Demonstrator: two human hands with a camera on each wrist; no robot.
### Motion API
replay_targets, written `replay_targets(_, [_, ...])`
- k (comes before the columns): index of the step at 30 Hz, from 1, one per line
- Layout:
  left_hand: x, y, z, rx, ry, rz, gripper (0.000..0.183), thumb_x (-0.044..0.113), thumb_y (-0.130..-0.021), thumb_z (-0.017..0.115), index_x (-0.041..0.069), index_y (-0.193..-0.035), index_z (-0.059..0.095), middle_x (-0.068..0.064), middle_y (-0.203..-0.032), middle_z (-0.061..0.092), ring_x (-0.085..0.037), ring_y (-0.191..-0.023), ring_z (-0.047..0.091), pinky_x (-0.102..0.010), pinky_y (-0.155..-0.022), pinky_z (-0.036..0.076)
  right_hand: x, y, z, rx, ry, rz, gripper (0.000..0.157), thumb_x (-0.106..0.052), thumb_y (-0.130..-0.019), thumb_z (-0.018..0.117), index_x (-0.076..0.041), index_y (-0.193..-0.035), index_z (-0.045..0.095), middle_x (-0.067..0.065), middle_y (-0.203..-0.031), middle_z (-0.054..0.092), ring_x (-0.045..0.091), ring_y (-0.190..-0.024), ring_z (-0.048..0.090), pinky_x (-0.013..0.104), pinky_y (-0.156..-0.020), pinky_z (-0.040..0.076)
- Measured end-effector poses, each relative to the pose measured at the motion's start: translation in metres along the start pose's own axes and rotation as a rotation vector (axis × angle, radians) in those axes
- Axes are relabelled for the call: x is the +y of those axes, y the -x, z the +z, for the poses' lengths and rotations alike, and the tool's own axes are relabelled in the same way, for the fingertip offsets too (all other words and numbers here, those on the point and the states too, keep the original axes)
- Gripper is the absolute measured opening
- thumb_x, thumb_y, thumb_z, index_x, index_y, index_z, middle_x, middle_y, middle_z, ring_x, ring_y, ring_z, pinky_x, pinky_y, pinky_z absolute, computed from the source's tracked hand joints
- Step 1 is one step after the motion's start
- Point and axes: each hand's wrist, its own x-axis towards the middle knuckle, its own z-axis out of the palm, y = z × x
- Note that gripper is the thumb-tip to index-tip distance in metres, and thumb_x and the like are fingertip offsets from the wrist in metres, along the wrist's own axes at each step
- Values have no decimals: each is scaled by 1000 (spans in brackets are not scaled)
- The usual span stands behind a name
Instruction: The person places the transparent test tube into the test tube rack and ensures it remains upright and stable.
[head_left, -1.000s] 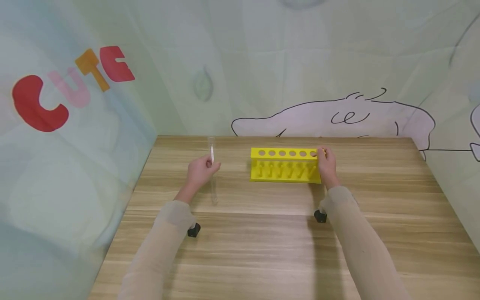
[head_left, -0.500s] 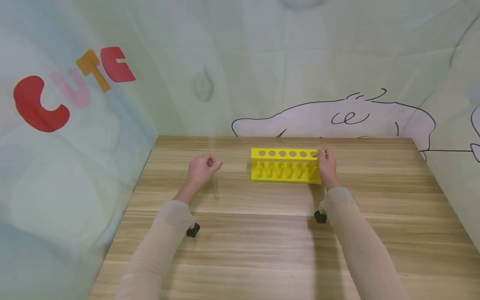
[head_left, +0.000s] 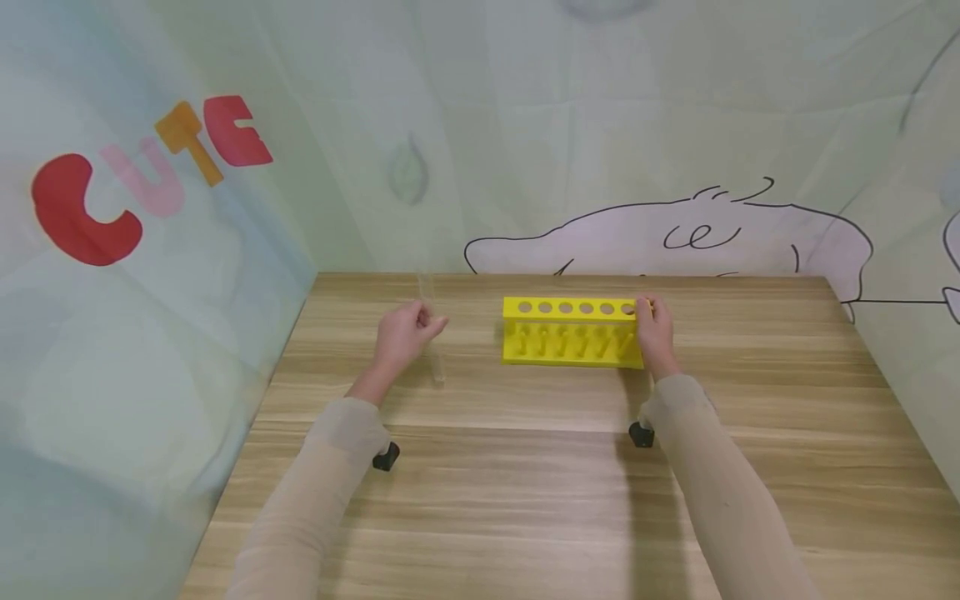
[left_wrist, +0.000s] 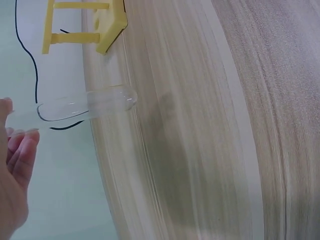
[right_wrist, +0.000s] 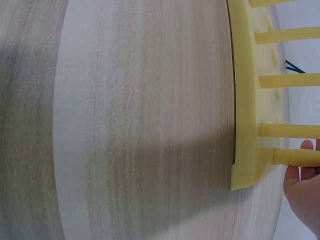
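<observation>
Between thumb and fingers, my left hand pinches a clear test tube with a rounded lower end. In the head view the tube runs nearly upright, its bottom off the table and to the left of the yellow test tube rack. The left wrist view shows liquid or reflections inside the tube; I cannot tell which. My right hand grips the right end of the rack, its fingers round the end post. A row of round holes runs along the rack's top, with pegs standing below; no tube sits in it.
A wood-grain table lies under both hands, its far edge meeting a printed cloth backdrop. Black wrist devices show under the sleeves. The rack stands near the table's back.
My left hand has shifted slightly right and up with the test tube, whose lower end has swung a little to the right. The right hand and the rack stay in place.
</observation>
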Motion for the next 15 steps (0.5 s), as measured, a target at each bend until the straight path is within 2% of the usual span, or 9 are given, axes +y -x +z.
replay_targets(10, [2,-2,-3,33,-1,23,31,37,-81,60,7,-79,54,-7,-75,60,-19,-68,55,-29,-62,44,2,-1,1,11,3,-15,25,-31,-94,33,-10,-103,44,-4,-92,44,13,-86,38,23,-76,32])
replay_targets(15, [3,-2,-4,60,-6,38,31,37,-82,60,7,-79,54,-7,-75,60,-19,-68,55,-30,-62,45,1,0,0,6,13,-5,28,-32,-95,32,-9,-107,43,-3,-95,42,15,-90,37,25,-77,31])
